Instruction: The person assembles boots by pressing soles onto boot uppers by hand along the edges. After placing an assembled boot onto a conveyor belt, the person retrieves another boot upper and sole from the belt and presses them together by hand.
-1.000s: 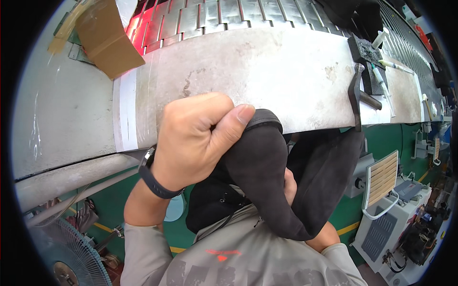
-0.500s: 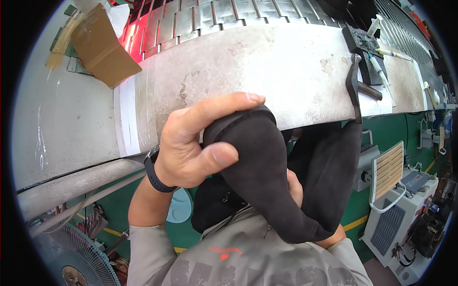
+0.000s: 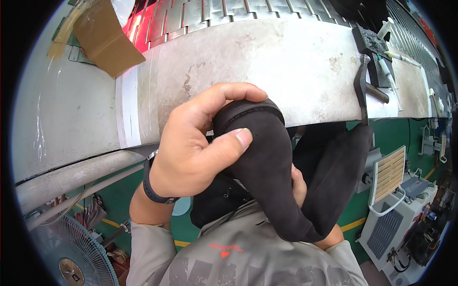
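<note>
A tall black suede-like boot (image 3: 267,152) is held over my lap, its rounded toe tipped up by the bench edge. Its soft shaft (image 3: 334,176) bends at the bottom and runs up along the right side. My left hand (image 3: 195,138) is closed round the toe, fingers over the sole rim and thumb pressed on the upper. Behind the boot, my right hand (image 3: 299,186) shows only a few fingers curled against its side; the rest is hidden. A dark watch (image 3: 155,186) is on my left wrist.
Ahead lies a pale worn bench (image 3: 248,57), with a slatted metal conveyor (image 3: 214,12) beyond. A hammer (image 3: 362,86), syringes (image 3: 389,71) and black foam block (image 3: 367,40) sit right. Cardboard (image 3: 107,40) is at left, a fan (image 3: 81,252) below, a slatted chair (image 3: 389,174) at right.
The left thumb has slid further onto the boot's upper, and the toe has turned slightly to show more of the sole's edge. My view has shifted a little.
</note>
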Tool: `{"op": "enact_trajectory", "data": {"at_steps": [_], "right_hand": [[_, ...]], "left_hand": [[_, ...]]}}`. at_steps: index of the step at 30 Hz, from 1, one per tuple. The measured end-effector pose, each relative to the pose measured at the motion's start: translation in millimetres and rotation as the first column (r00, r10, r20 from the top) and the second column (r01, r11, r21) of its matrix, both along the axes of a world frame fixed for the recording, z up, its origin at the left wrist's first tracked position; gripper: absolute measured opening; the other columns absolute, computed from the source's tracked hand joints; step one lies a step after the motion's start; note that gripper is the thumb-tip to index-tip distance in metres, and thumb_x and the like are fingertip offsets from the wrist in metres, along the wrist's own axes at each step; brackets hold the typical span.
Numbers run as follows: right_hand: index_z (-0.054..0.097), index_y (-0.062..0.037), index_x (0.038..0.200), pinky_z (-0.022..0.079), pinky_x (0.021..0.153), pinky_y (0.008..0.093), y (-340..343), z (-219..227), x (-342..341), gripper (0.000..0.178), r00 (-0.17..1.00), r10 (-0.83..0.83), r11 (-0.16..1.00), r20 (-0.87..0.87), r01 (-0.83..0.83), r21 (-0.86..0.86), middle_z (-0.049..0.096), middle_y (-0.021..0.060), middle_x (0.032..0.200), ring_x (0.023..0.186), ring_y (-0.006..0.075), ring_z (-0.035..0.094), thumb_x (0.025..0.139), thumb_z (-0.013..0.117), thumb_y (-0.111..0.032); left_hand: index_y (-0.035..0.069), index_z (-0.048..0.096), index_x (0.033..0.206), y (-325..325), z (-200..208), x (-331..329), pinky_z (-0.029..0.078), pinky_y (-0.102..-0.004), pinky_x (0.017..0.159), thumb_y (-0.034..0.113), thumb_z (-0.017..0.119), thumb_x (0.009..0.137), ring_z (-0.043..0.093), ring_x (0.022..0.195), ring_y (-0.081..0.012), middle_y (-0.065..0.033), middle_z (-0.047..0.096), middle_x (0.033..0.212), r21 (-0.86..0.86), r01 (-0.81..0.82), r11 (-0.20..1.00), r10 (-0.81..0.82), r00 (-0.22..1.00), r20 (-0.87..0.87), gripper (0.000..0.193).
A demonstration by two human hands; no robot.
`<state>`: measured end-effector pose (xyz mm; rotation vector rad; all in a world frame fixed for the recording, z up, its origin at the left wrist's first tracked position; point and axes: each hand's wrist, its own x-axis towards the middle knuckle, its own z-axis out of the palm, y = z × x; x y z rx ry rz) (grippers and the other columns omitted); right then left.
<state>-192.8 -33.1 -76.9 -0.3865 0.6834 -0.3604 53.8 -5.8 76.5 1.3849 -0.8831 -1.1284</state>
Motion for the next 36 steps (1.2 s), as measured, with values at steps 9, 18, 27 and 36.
{"op": "enact_trajectory", "data": {"at_steps": [9, 18, 27, 36], "right_hand": [[0.054, 0.0079, 0.148, 0.054, 0.109, 0.0384, -0.9, 2.4, -0.6, 0.069, 1.0, 0.015, 1.0, 0.0, -0.015, -0.006, 0.069, 0.0226, 0.138, 0.125, 0.0273, 0.069, 0.108, 0.039, -0.047], [0.048, 0.0034, 0.154, 0.053, 0.113, 0.0394, -4.1, 2.5, -9.2, 0.067, 0.989, 0.134, 0.982, -0.068, -0.142, -0.124, 0.065, 0.0218, 0.145, 0.13, 0.0276, 0.066, 0.109, 0.04, -0.045], [0.047, 0.0006, 0.156, 0.053, 0.115, 0.0416, -6.4, -1.9, -12.4, 0.064, 0.987, 0.163, 0.985, 0.008, -0.162, -0.054, 0.063, 0.0223, 0.146, 0.131, 0.029, 0.066, 0.111, 0.041, -0.044], [0.06, 0.0094, 0.138, 0.062, 0.102, 0.0394, -7.1, 2.5, -5.1, 0.059, 0.997, 0.079, 0.996, 0.024, -0.078, -0.037, 0.073, 0.0259, 0.128, 0.113, 0.0298, 0.077, 0.115, 0.031, -0.036]], "left_hand": [[-0.009, 0.059, 0.137, 0.8, -3.0, 2.0, 0.053, -0.0352, 0.107, 0.007, 0.068, 0.085, 0.071, 0.117, -0.0239, -0.02, 0.073, 0.123, -0.031, 0.007, 0.999, -0.007, 1.0, -0.019, 0.055], [-0.007, 0.063, 0.127, 1.4, 0.2, -0.7, 0.055, -0.0302, 0.097, 0.01, 0.066, 0.094, 0.072, 0.106, -0.019, -0.0153, 0.074, 0.115, -0.035, -0.039, 0.999, 0.044, 0.986, 0.16, 0.037], [-0.007, 0.064, 0.125, -2.9, -3.6, 0.0, 0.056, -0.0321, 0.099, 0.012, 0.06, 0.1, 0.073, 0.109, -0.0203, -0.0166, 0.076, 0.116, -0.043, -0.057, 0.997, 0.058, 0.998, 0.017, 0.032], [-0.009, 0.06, 0.132, -4.9, 0.0, 6.8, 0.054, -0.0346, 0.103, 0.01, 0.07, 0.081, 0.073, 0.112, -0.0231, -0.0197, 0.075, 0.118, -0.043, 0.021, 0.999, -0.017, 0.995, 0.095, 0.055]]}}
